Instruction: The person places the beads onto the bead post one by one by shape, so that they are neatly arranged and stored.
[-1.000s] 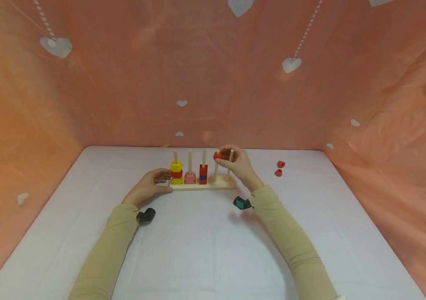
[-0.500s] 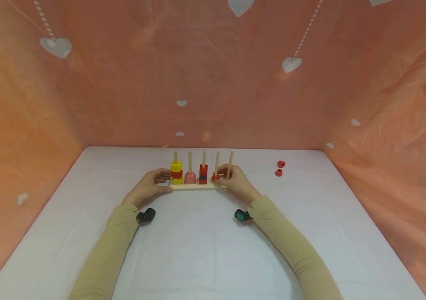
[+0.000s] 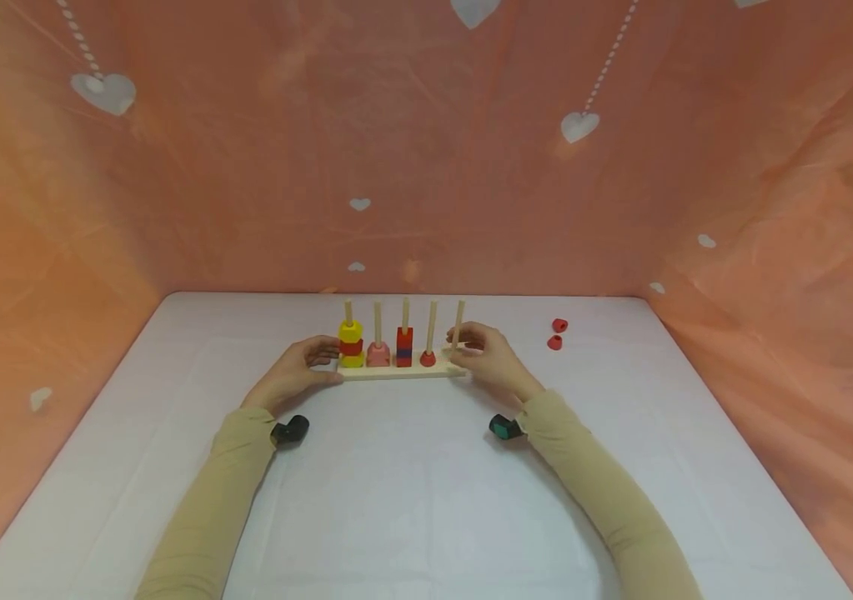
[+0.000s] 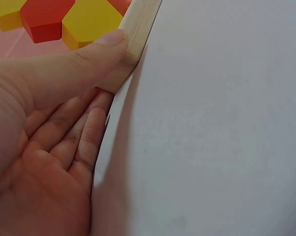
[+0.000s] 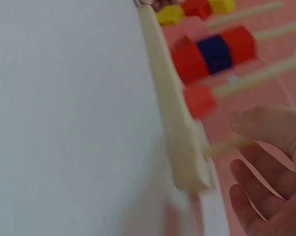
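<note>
A wooden peg stand [image 3: 403, 374] with upright pegs stands on the table. Its left end is held by my left hand [image 3: 294, 367], thumb along the front edge and fingers behind, as the left wrist view shows. The leftmost peg carries yellow, red and yellow blocks [image 3: 351, 344]; beside it sit a pink block [image 3: 378, 356] and a red-blue-red stack [image 3: 404, 347]. A small red bead [image 3: 428, 359] rests at the foot of the fourth peg. Around the bare rightmost peg [image 3: 459, 323], my right hand [image 3: 497, 360] has its fingers loosely spread, holding nothing.
Two red beads [image 3: 559, 326] lie on the white table [image 3: 396, 500], to the right of the stand. A dark wrist camera [image 3: 291, 430] sits under the left wrist, another [image 3: 504, 427] under the right. Behind the table hangs an orange-pink cloth [image 3: 411, 167].
My right hand has brought the red bead down the fourth peg to the base, let it go and drawn back to the right. The left hand stays on the stand's end.
</note>
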Motion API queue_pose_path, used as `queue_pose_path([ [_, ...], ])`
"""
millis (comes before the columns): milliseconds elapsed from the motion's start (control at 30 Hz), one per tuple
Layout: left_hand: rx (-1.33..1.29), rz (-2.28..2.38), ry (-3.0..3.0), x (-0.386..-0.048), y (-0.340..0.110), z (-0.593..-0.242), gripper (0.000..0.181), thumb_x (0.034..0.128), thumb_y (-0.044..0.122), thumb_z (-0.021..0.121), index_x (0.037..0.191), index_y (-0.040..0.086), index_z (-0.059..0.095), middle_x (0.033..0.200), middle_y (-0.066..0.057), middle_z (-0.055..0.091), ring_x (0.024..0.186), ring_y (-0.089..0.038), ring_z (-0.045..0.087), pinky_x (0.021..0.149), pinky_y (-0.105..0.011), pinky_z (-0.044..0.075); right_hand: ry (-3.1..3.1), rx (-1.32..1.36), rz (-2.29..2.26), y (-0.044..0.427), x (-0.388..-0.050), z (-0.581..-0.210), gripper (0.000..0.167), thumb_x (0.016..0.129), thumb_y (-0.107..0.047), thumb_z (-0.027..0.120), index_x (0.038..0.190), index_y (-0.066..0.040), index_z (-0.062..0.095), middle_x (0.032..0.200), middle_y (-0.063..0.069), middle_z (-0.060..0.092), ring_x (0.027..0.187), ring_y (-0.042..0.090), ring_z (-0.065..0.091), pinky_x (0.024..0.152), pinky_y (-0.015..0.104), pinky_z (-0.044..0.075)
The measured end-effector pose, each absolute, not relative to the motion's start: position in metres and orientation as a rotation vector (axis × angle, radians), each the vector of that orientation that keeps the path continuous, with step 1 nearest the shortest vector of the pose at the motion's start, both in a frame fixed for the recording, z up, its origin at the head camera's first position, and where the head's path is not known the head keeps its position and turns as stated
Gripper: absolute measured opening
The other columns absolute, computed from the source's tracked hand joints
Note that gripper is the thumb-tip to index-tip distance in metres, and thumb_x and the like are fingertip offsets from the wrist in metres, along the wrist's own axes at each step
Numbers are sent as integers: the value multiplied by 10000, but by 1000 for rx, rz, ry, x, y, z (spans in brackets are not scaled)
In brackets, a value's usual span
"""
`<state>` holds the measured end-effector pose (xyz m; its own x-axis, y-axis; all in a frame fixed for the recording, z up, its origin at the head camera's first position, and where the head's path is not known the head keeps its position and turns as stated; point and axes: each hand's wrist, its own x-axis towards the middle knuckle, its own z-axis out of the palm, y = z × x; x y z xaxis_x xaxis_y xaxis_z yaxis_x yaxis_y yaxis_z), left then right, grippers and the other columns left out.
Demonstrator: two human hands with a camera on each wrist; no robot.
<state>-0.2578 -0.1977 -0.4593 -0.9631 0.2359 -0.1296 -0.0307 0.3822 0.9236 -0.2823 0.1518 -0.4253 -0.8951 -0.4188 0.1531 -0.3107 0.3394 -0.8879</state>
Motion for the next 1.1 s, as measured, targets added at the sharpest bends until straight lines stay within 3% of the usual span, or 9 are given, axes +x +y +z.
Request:
queue_pose_path([
  [167,166,1625,2387,-256,-200,-460,650,790,193,798,1349,93,482,1351,-102,502,1235,-301,449,1065,-470,348,2543,-765,-1620,182,-267,-394,389,821,94,679,1181,149,543,1167,311,578,1132,468,512,1004,554,382],
  [567,199,1633,2385,-255,-202,-459,631,801,163,786,1348,78,483,1347,-112,503,1221,-305,459,1057,-466,358,2789,-595,-1615,261,-278,-396,408,820,62,701,1203,81,559,1165,286,598,1127,436,520,968,568,391],
  [900,187,1591,2423,-257,-199,-459,666,793,190,796,1366,98,469,1348,-103,503,1235,-302,451,1070,-469,341,2850,-359,-1509,296,-296,-426,431,846,-11,709,1237,64,545,1196,234,592,1142,347,533,978,488,416],
  [1100,184,1583,2426,-258,-198,-461,679,791,197,798,1375,106,464,1350,-99,502,1239,-305,450,1068,-469,345,2794,-234,-1504,302,-299,-432,408,857,-47,709,1234,15,566,1216,179,584,1127,311,539,895,290,484],
])
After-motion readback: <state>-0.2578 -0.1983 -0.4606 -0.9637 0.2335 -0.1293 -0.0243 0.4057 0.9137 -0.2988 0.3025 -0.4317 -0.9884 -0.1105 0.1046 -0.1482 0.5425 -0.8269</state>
